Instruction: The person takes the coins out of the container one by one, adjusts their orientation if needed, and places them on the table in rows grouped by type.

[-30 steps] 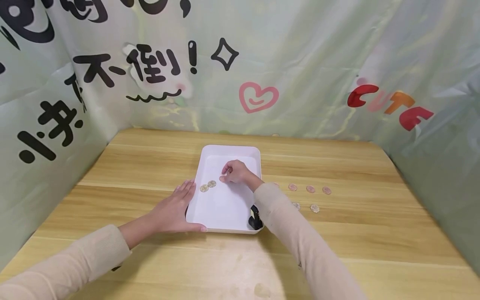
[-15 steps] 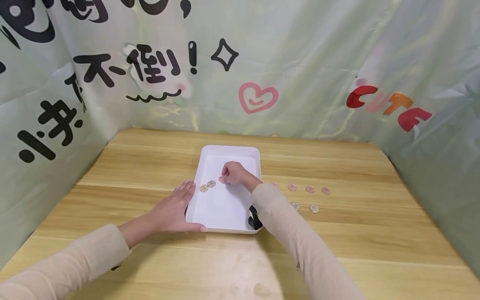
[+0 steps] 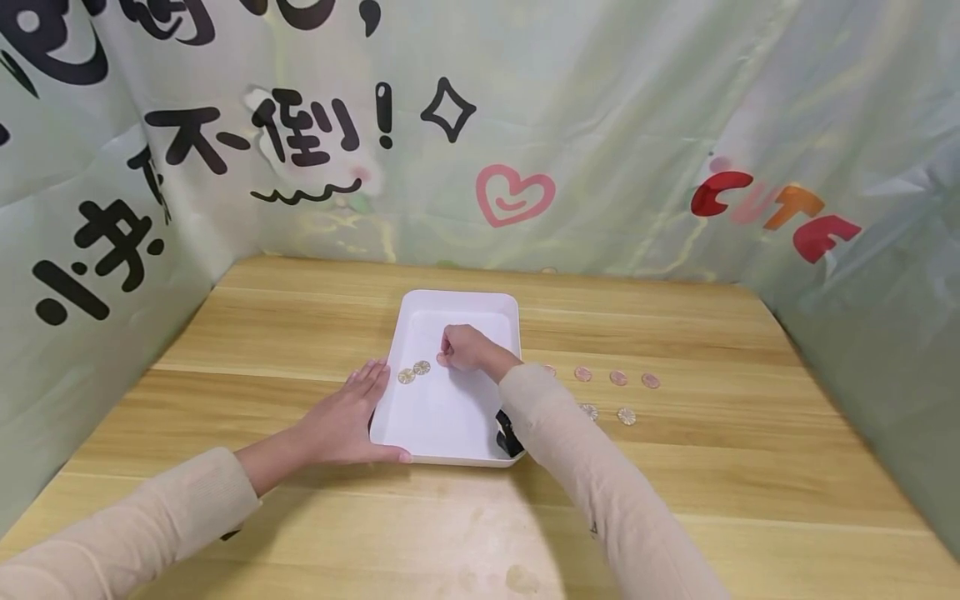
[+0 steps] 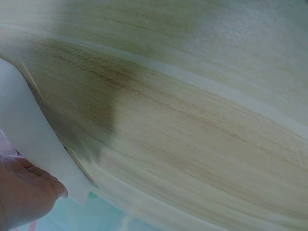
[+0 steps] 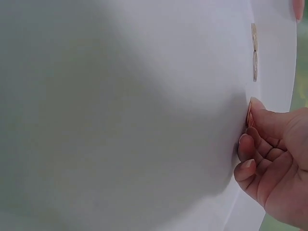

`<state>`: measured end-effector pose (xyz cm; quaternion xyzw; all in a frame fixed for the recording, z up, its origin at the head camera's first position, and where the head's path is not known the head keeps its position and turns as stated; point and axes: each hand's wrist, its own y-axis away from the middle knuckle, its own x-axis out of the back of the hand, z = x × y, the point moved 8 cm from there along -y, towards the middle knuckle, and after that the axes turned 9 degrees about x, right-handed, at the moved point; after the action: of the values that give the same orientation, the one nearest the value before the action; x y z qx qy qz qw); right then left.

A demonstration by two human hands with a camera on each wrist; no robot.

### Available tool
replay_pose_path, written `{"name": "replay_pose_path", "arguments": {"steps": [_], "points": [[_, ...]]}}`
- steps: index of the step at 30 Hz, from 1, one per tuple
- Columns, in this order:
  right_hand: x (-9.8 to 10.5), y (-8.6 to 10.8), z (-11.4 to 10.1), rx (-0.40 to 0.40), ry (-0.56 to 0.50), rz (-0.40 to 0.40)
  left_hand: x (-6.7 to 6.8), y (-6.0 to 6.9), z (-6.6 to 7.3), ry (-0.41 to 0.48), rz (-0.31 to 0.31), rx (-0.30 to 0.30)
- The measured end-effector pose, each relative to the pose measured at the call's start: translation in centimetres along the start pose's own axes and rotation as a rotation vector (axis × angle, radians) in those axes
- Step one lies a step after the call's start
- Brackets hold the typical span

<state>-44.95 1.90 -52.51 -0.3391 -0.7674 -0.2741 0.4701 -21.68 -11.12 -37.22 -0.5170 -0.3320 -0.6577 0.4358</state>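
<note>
A white rectangular tray (image 3: 450,421) lies on the wooden table. Along its left side rests my left hand (image 3: 337,421), fingers straight near the rim and thumb at the front left corner; the left wrist view shows part of this hand (image 4: 29,190) against the tray wall (image 4: 36,125). Over the middle of the tray, my right hand (image 3: 468,346) pinches a copper-coloured coin (image 5: 249,115) between thumb and finger, close to the tray floor. Two pale gold coins (image 3: 414,372) lie side by side in the tray, left of that hand.
Right of the tray, pinkish coins (image 3: 618,378) form a row, with silvery coins (image 3: 626,416) in front, partly hidden by the right sleeve (image 3: 570,450). A black object (image 3: 508,435) sits at the tray's front right corner. A printed curtain (image 3: 600,125) encloses the table.
My right hand has turned slightly and its fingers have drawn in closer to the thumb, staying over the same spot. The left hand, tray and gold coins have not visibly moved.
</note>
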Motion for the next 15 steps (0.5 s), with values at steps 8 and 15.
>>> {"name": "replay_pose_path", "arguments": {"steps": [8, 15], "points": [[-3.7, -4.3, 6.9, 0.03, -0.062, 0.109, -0.1, 0.0, 0.0, 0.0, 0.0, -0.006], [8.9, 9.8, -9.3, -0.212, -0.265, 0.066, 0.0, 0.0, 0.0, 0.002, -0.003, 0.002]]}}
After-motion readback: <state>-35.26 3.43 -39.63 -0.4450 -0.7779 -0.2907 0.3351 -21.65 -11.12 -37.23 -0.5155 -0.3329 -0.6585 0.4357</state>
